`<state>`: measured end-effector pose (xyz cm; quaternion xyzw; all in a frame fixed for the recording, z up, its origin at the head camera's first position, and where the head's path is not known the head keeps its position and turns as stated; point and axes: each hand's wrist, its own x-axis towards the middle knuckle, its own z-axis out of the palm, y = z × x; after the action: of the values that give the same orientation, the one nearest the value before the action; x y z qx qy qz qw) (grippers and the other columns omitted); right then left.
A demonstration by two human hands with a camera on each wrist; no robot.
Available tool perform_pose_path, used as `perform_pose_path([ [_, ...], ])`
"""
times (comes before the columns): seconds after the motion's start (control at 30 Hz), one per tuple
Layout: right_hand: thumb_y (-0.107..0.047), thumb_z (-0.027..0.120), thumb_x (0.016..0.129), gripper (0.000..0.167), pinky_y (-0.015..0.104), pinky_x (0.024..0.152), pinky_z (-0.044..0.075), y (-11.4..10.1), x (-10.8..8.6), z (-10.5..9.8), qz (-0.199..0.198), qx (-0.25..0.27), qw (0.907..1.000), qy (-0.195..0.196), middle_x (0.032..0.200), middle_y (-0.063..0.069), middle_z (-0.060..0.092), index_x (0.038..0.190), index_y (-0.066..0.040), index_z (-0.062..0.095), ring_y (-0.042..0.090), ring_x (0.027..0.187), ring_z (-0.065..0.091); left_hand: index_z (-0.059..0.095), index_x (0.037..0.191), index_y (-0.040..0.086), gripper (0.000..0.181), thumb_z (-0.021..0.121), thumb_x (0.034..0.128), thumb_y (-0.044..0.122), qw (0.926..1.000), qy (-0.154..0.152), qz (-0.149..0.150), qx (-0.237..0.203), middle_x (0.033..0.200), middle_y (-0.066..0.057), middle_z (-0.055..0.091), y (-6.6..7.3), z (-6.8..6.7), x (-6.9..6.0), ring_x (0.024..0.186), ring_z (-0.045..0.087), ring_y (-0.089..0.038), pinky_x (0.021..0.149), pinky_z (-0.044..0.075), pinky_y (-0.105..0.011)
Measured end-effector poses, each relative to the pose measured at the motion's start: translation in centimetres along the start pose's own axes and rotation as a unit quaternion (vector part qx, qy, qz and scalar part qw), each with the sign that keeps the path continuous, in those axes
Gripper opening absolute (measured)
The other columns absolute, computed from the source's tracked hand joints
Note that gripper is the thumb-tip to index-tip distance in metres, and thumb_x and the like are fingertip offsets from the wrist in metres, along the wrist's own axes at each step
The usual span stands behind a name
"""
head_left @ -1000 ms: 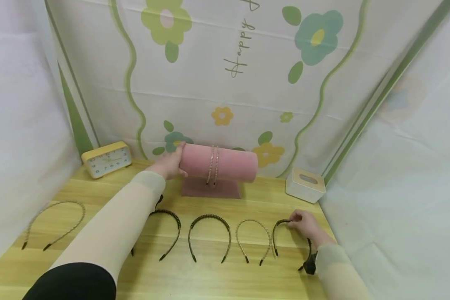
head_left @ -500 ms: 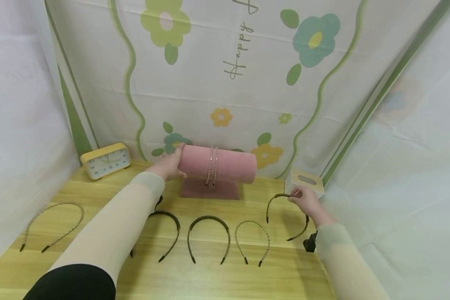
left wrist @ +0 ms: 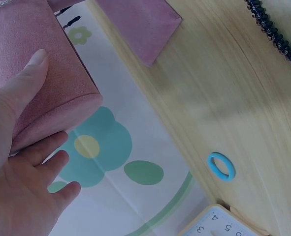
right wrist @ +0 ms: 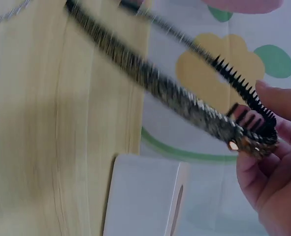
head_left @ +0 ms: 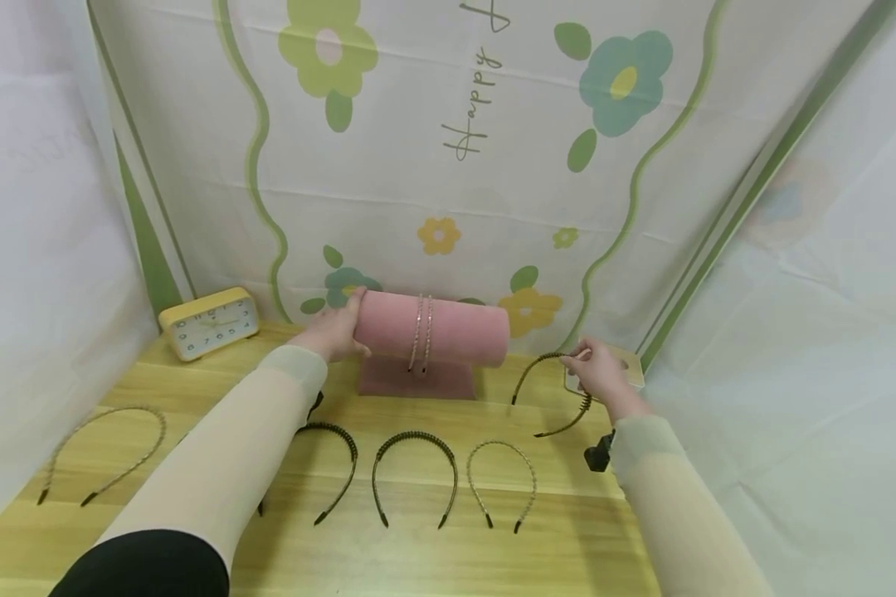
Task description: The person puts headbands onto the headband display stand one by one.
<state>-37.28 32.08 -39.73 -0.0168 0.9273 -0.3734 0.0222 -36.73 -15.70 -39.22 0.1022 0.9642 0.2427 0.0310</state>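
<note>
The table's (head_left: 388, 572) near row of headbands (head_left: 415, 434) is one shorter: a dark headband (right wrist: 160, 88), pinched in the right hand (head_left: 601, 375) grip, now hangs closer to the far pink stand (head_left: 466, 332), whose left end the left hand (head_left: 332, 333) clasps.

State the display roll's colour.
Pink; the display roll shows best in the head view.

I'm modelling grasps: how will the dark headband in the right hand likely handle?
The dark headband is probably stiff: its arch holds shape in the right hand. Its thinness suggests light weight. The comb-like teeth might snag.
</note>
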Motion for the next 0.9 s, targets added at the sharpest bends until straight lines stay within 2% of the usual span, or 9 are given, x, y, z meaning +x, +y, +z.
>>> perform_pose_path([
  [0.13,-0.026,0.060,0.101,0.036,0.031,0.050,0.047,-1.2,0.7,0.4,0.021,0.093,0.9954,-0.009,0.093,0.015,0.067,0.122,0.001,0.048,0.015,0.052,0.051,-0.007,0.158,0.009,0.121,0.084,0.0810,0.027,1.0000,0.002,0.001,0.001,0.126,-0.029,0.058,-0.1,0.0,0.0,0.120,0.051,-0.047,0.112,0.023,-0.061],
  [0.2,-0.025,0.058,0.102,0.040,0.028,0.053,0.050,-1.8,0.9,0.5,0.035,0.139,0.9896,-0.015,0.096,0.015,0.067,0.129,0.003,0.049,0.013,0.057,0.054,-0.007,0.158,0.009,0.121,0.084,0.0807,0.027,1.0000,0.004,0.001,0.000,0.127,-0.029,0.058,-0.1,0.0,0.0,0.121,0.051,-0.046,0.113,0.022,-0.060],
  [0.27,-0.022,0.056,0.103,0.043,0.026,0.057,0.052,-2.5,1.0,0.5,0.049,0.191,0.9799,-0.028,0.098,0.015,0.067,0.134,0.007,0.049,0.013,0.062,0.057,-0.007,0.158,0.009,0.121,0.084,0.0805,0.027,1.0000,0.004,0.002,0.001,0.127,-0.029,0.058,-0.1,0.1,0.0,0.121,0.051,-0.047,0.112,0.022,-0.060],
  [0.37,-0.015,0.050,0.105,0.042,0.026,0.070,0.056,-3.2,1.1,0.5,0.063,0.277,0.9571,-0.059,0.102,0.014,0.068,0.137,0.013,0.046,0.013,0.074,0.064,-0.007,0.158,0.009,0.121,0.084,0.0807,0.028,1.0000,0.004,0.004,0.003,0.126,-0.028,0.059,-0.1,0.1,0.0,0.120,0.052,-0.046,0.112,0.023,-0.060],
  [0.47,-0.007,0.044,0.106,0.042,0.028,0.082,0.056,-3.8,1.2,0.6,0.070,0.357,0.9268,-0.091,0.106,0.016,0.067,0.140,0.017,0.038,0.015,0.084,0.067,-0.007,0.158,0.009,0.121,0.084,0.0805,0.028,1.0000,0.006,0.006,0.002,0.126,-0.029,0.058,-0.1,0.1,0.1,0.119,0.053,-0.046,0.112,0.023,-0.060],
  [0.53,-0.005,0.041,0.106,0.044,0.031,0.089,0.054,-4.1,1.3,0.6,0.074,0.393,0.9099,-0.109,0.110,0.016,0.066,0.143,0.017,0.032,0.016,0.090,0.067,-0.007,0.158,0.009,0.121,0.084,0.0804,0.028,1.0000,0.007,0.007,0.002,0.127,-0.029,0.058,-0.2,0.2,0.1,0.119,0.053,-0.046,0.113,0.022,-0.060],
  [0.6,-0.004,0.040,0.106,0.045,0.034,0.096,0.051,-4.5,1.4,0.7,0.077,0.415,0.8984,-0.120,0.110,0.014,0.065,0.145,0.016,0.028,0.017,0.095,0.066,-0.007,0.158,0.009,0.121,0.084,0.0804,0.028,0.9999,0.008,0.006,0.002,0.128,-0.029,0.057,-0.2,0.3,0.2,0.120,0.052,-0.046,0.113,0.022,-0.060],
  [0.7,-0.005,0.041,0.106,0.046,0.037,0.102,0.046,-5.0,1.5,1.0,0.081,0.433,0.8893,-0.124,0.108,0.011,0.066,0.147,0.013,0.029,0.017,0.098,0.065,-0.007,0.158,0.010,0.121,0.084,0.0805,0.028,1.0000,0.008,0.003,0.001,0.127,-0.029,0.058,-0.2,0.4,0.2,0.120,0.052,-0.046,0.112,0.022,-0.060],
  [0.9,-0.006,0.042,0.106,0.037,0.036,0.100,0.048,-5.8,2.3,1.8,0.070,0.451,0.8826,-0.113,0.106,0.009,0.068,0.140,0.008,0.038,0.016,0.096,0.066,-0.007,0.158,0.010,0.121,0.085,0.0802,0.027,1.0000,0.009,0.001,0.000,0.127,-0.029,0.058,-0.2,0.4,0.3,0.120,0.052,-0.046,0.112,0.023,-0.061],
])
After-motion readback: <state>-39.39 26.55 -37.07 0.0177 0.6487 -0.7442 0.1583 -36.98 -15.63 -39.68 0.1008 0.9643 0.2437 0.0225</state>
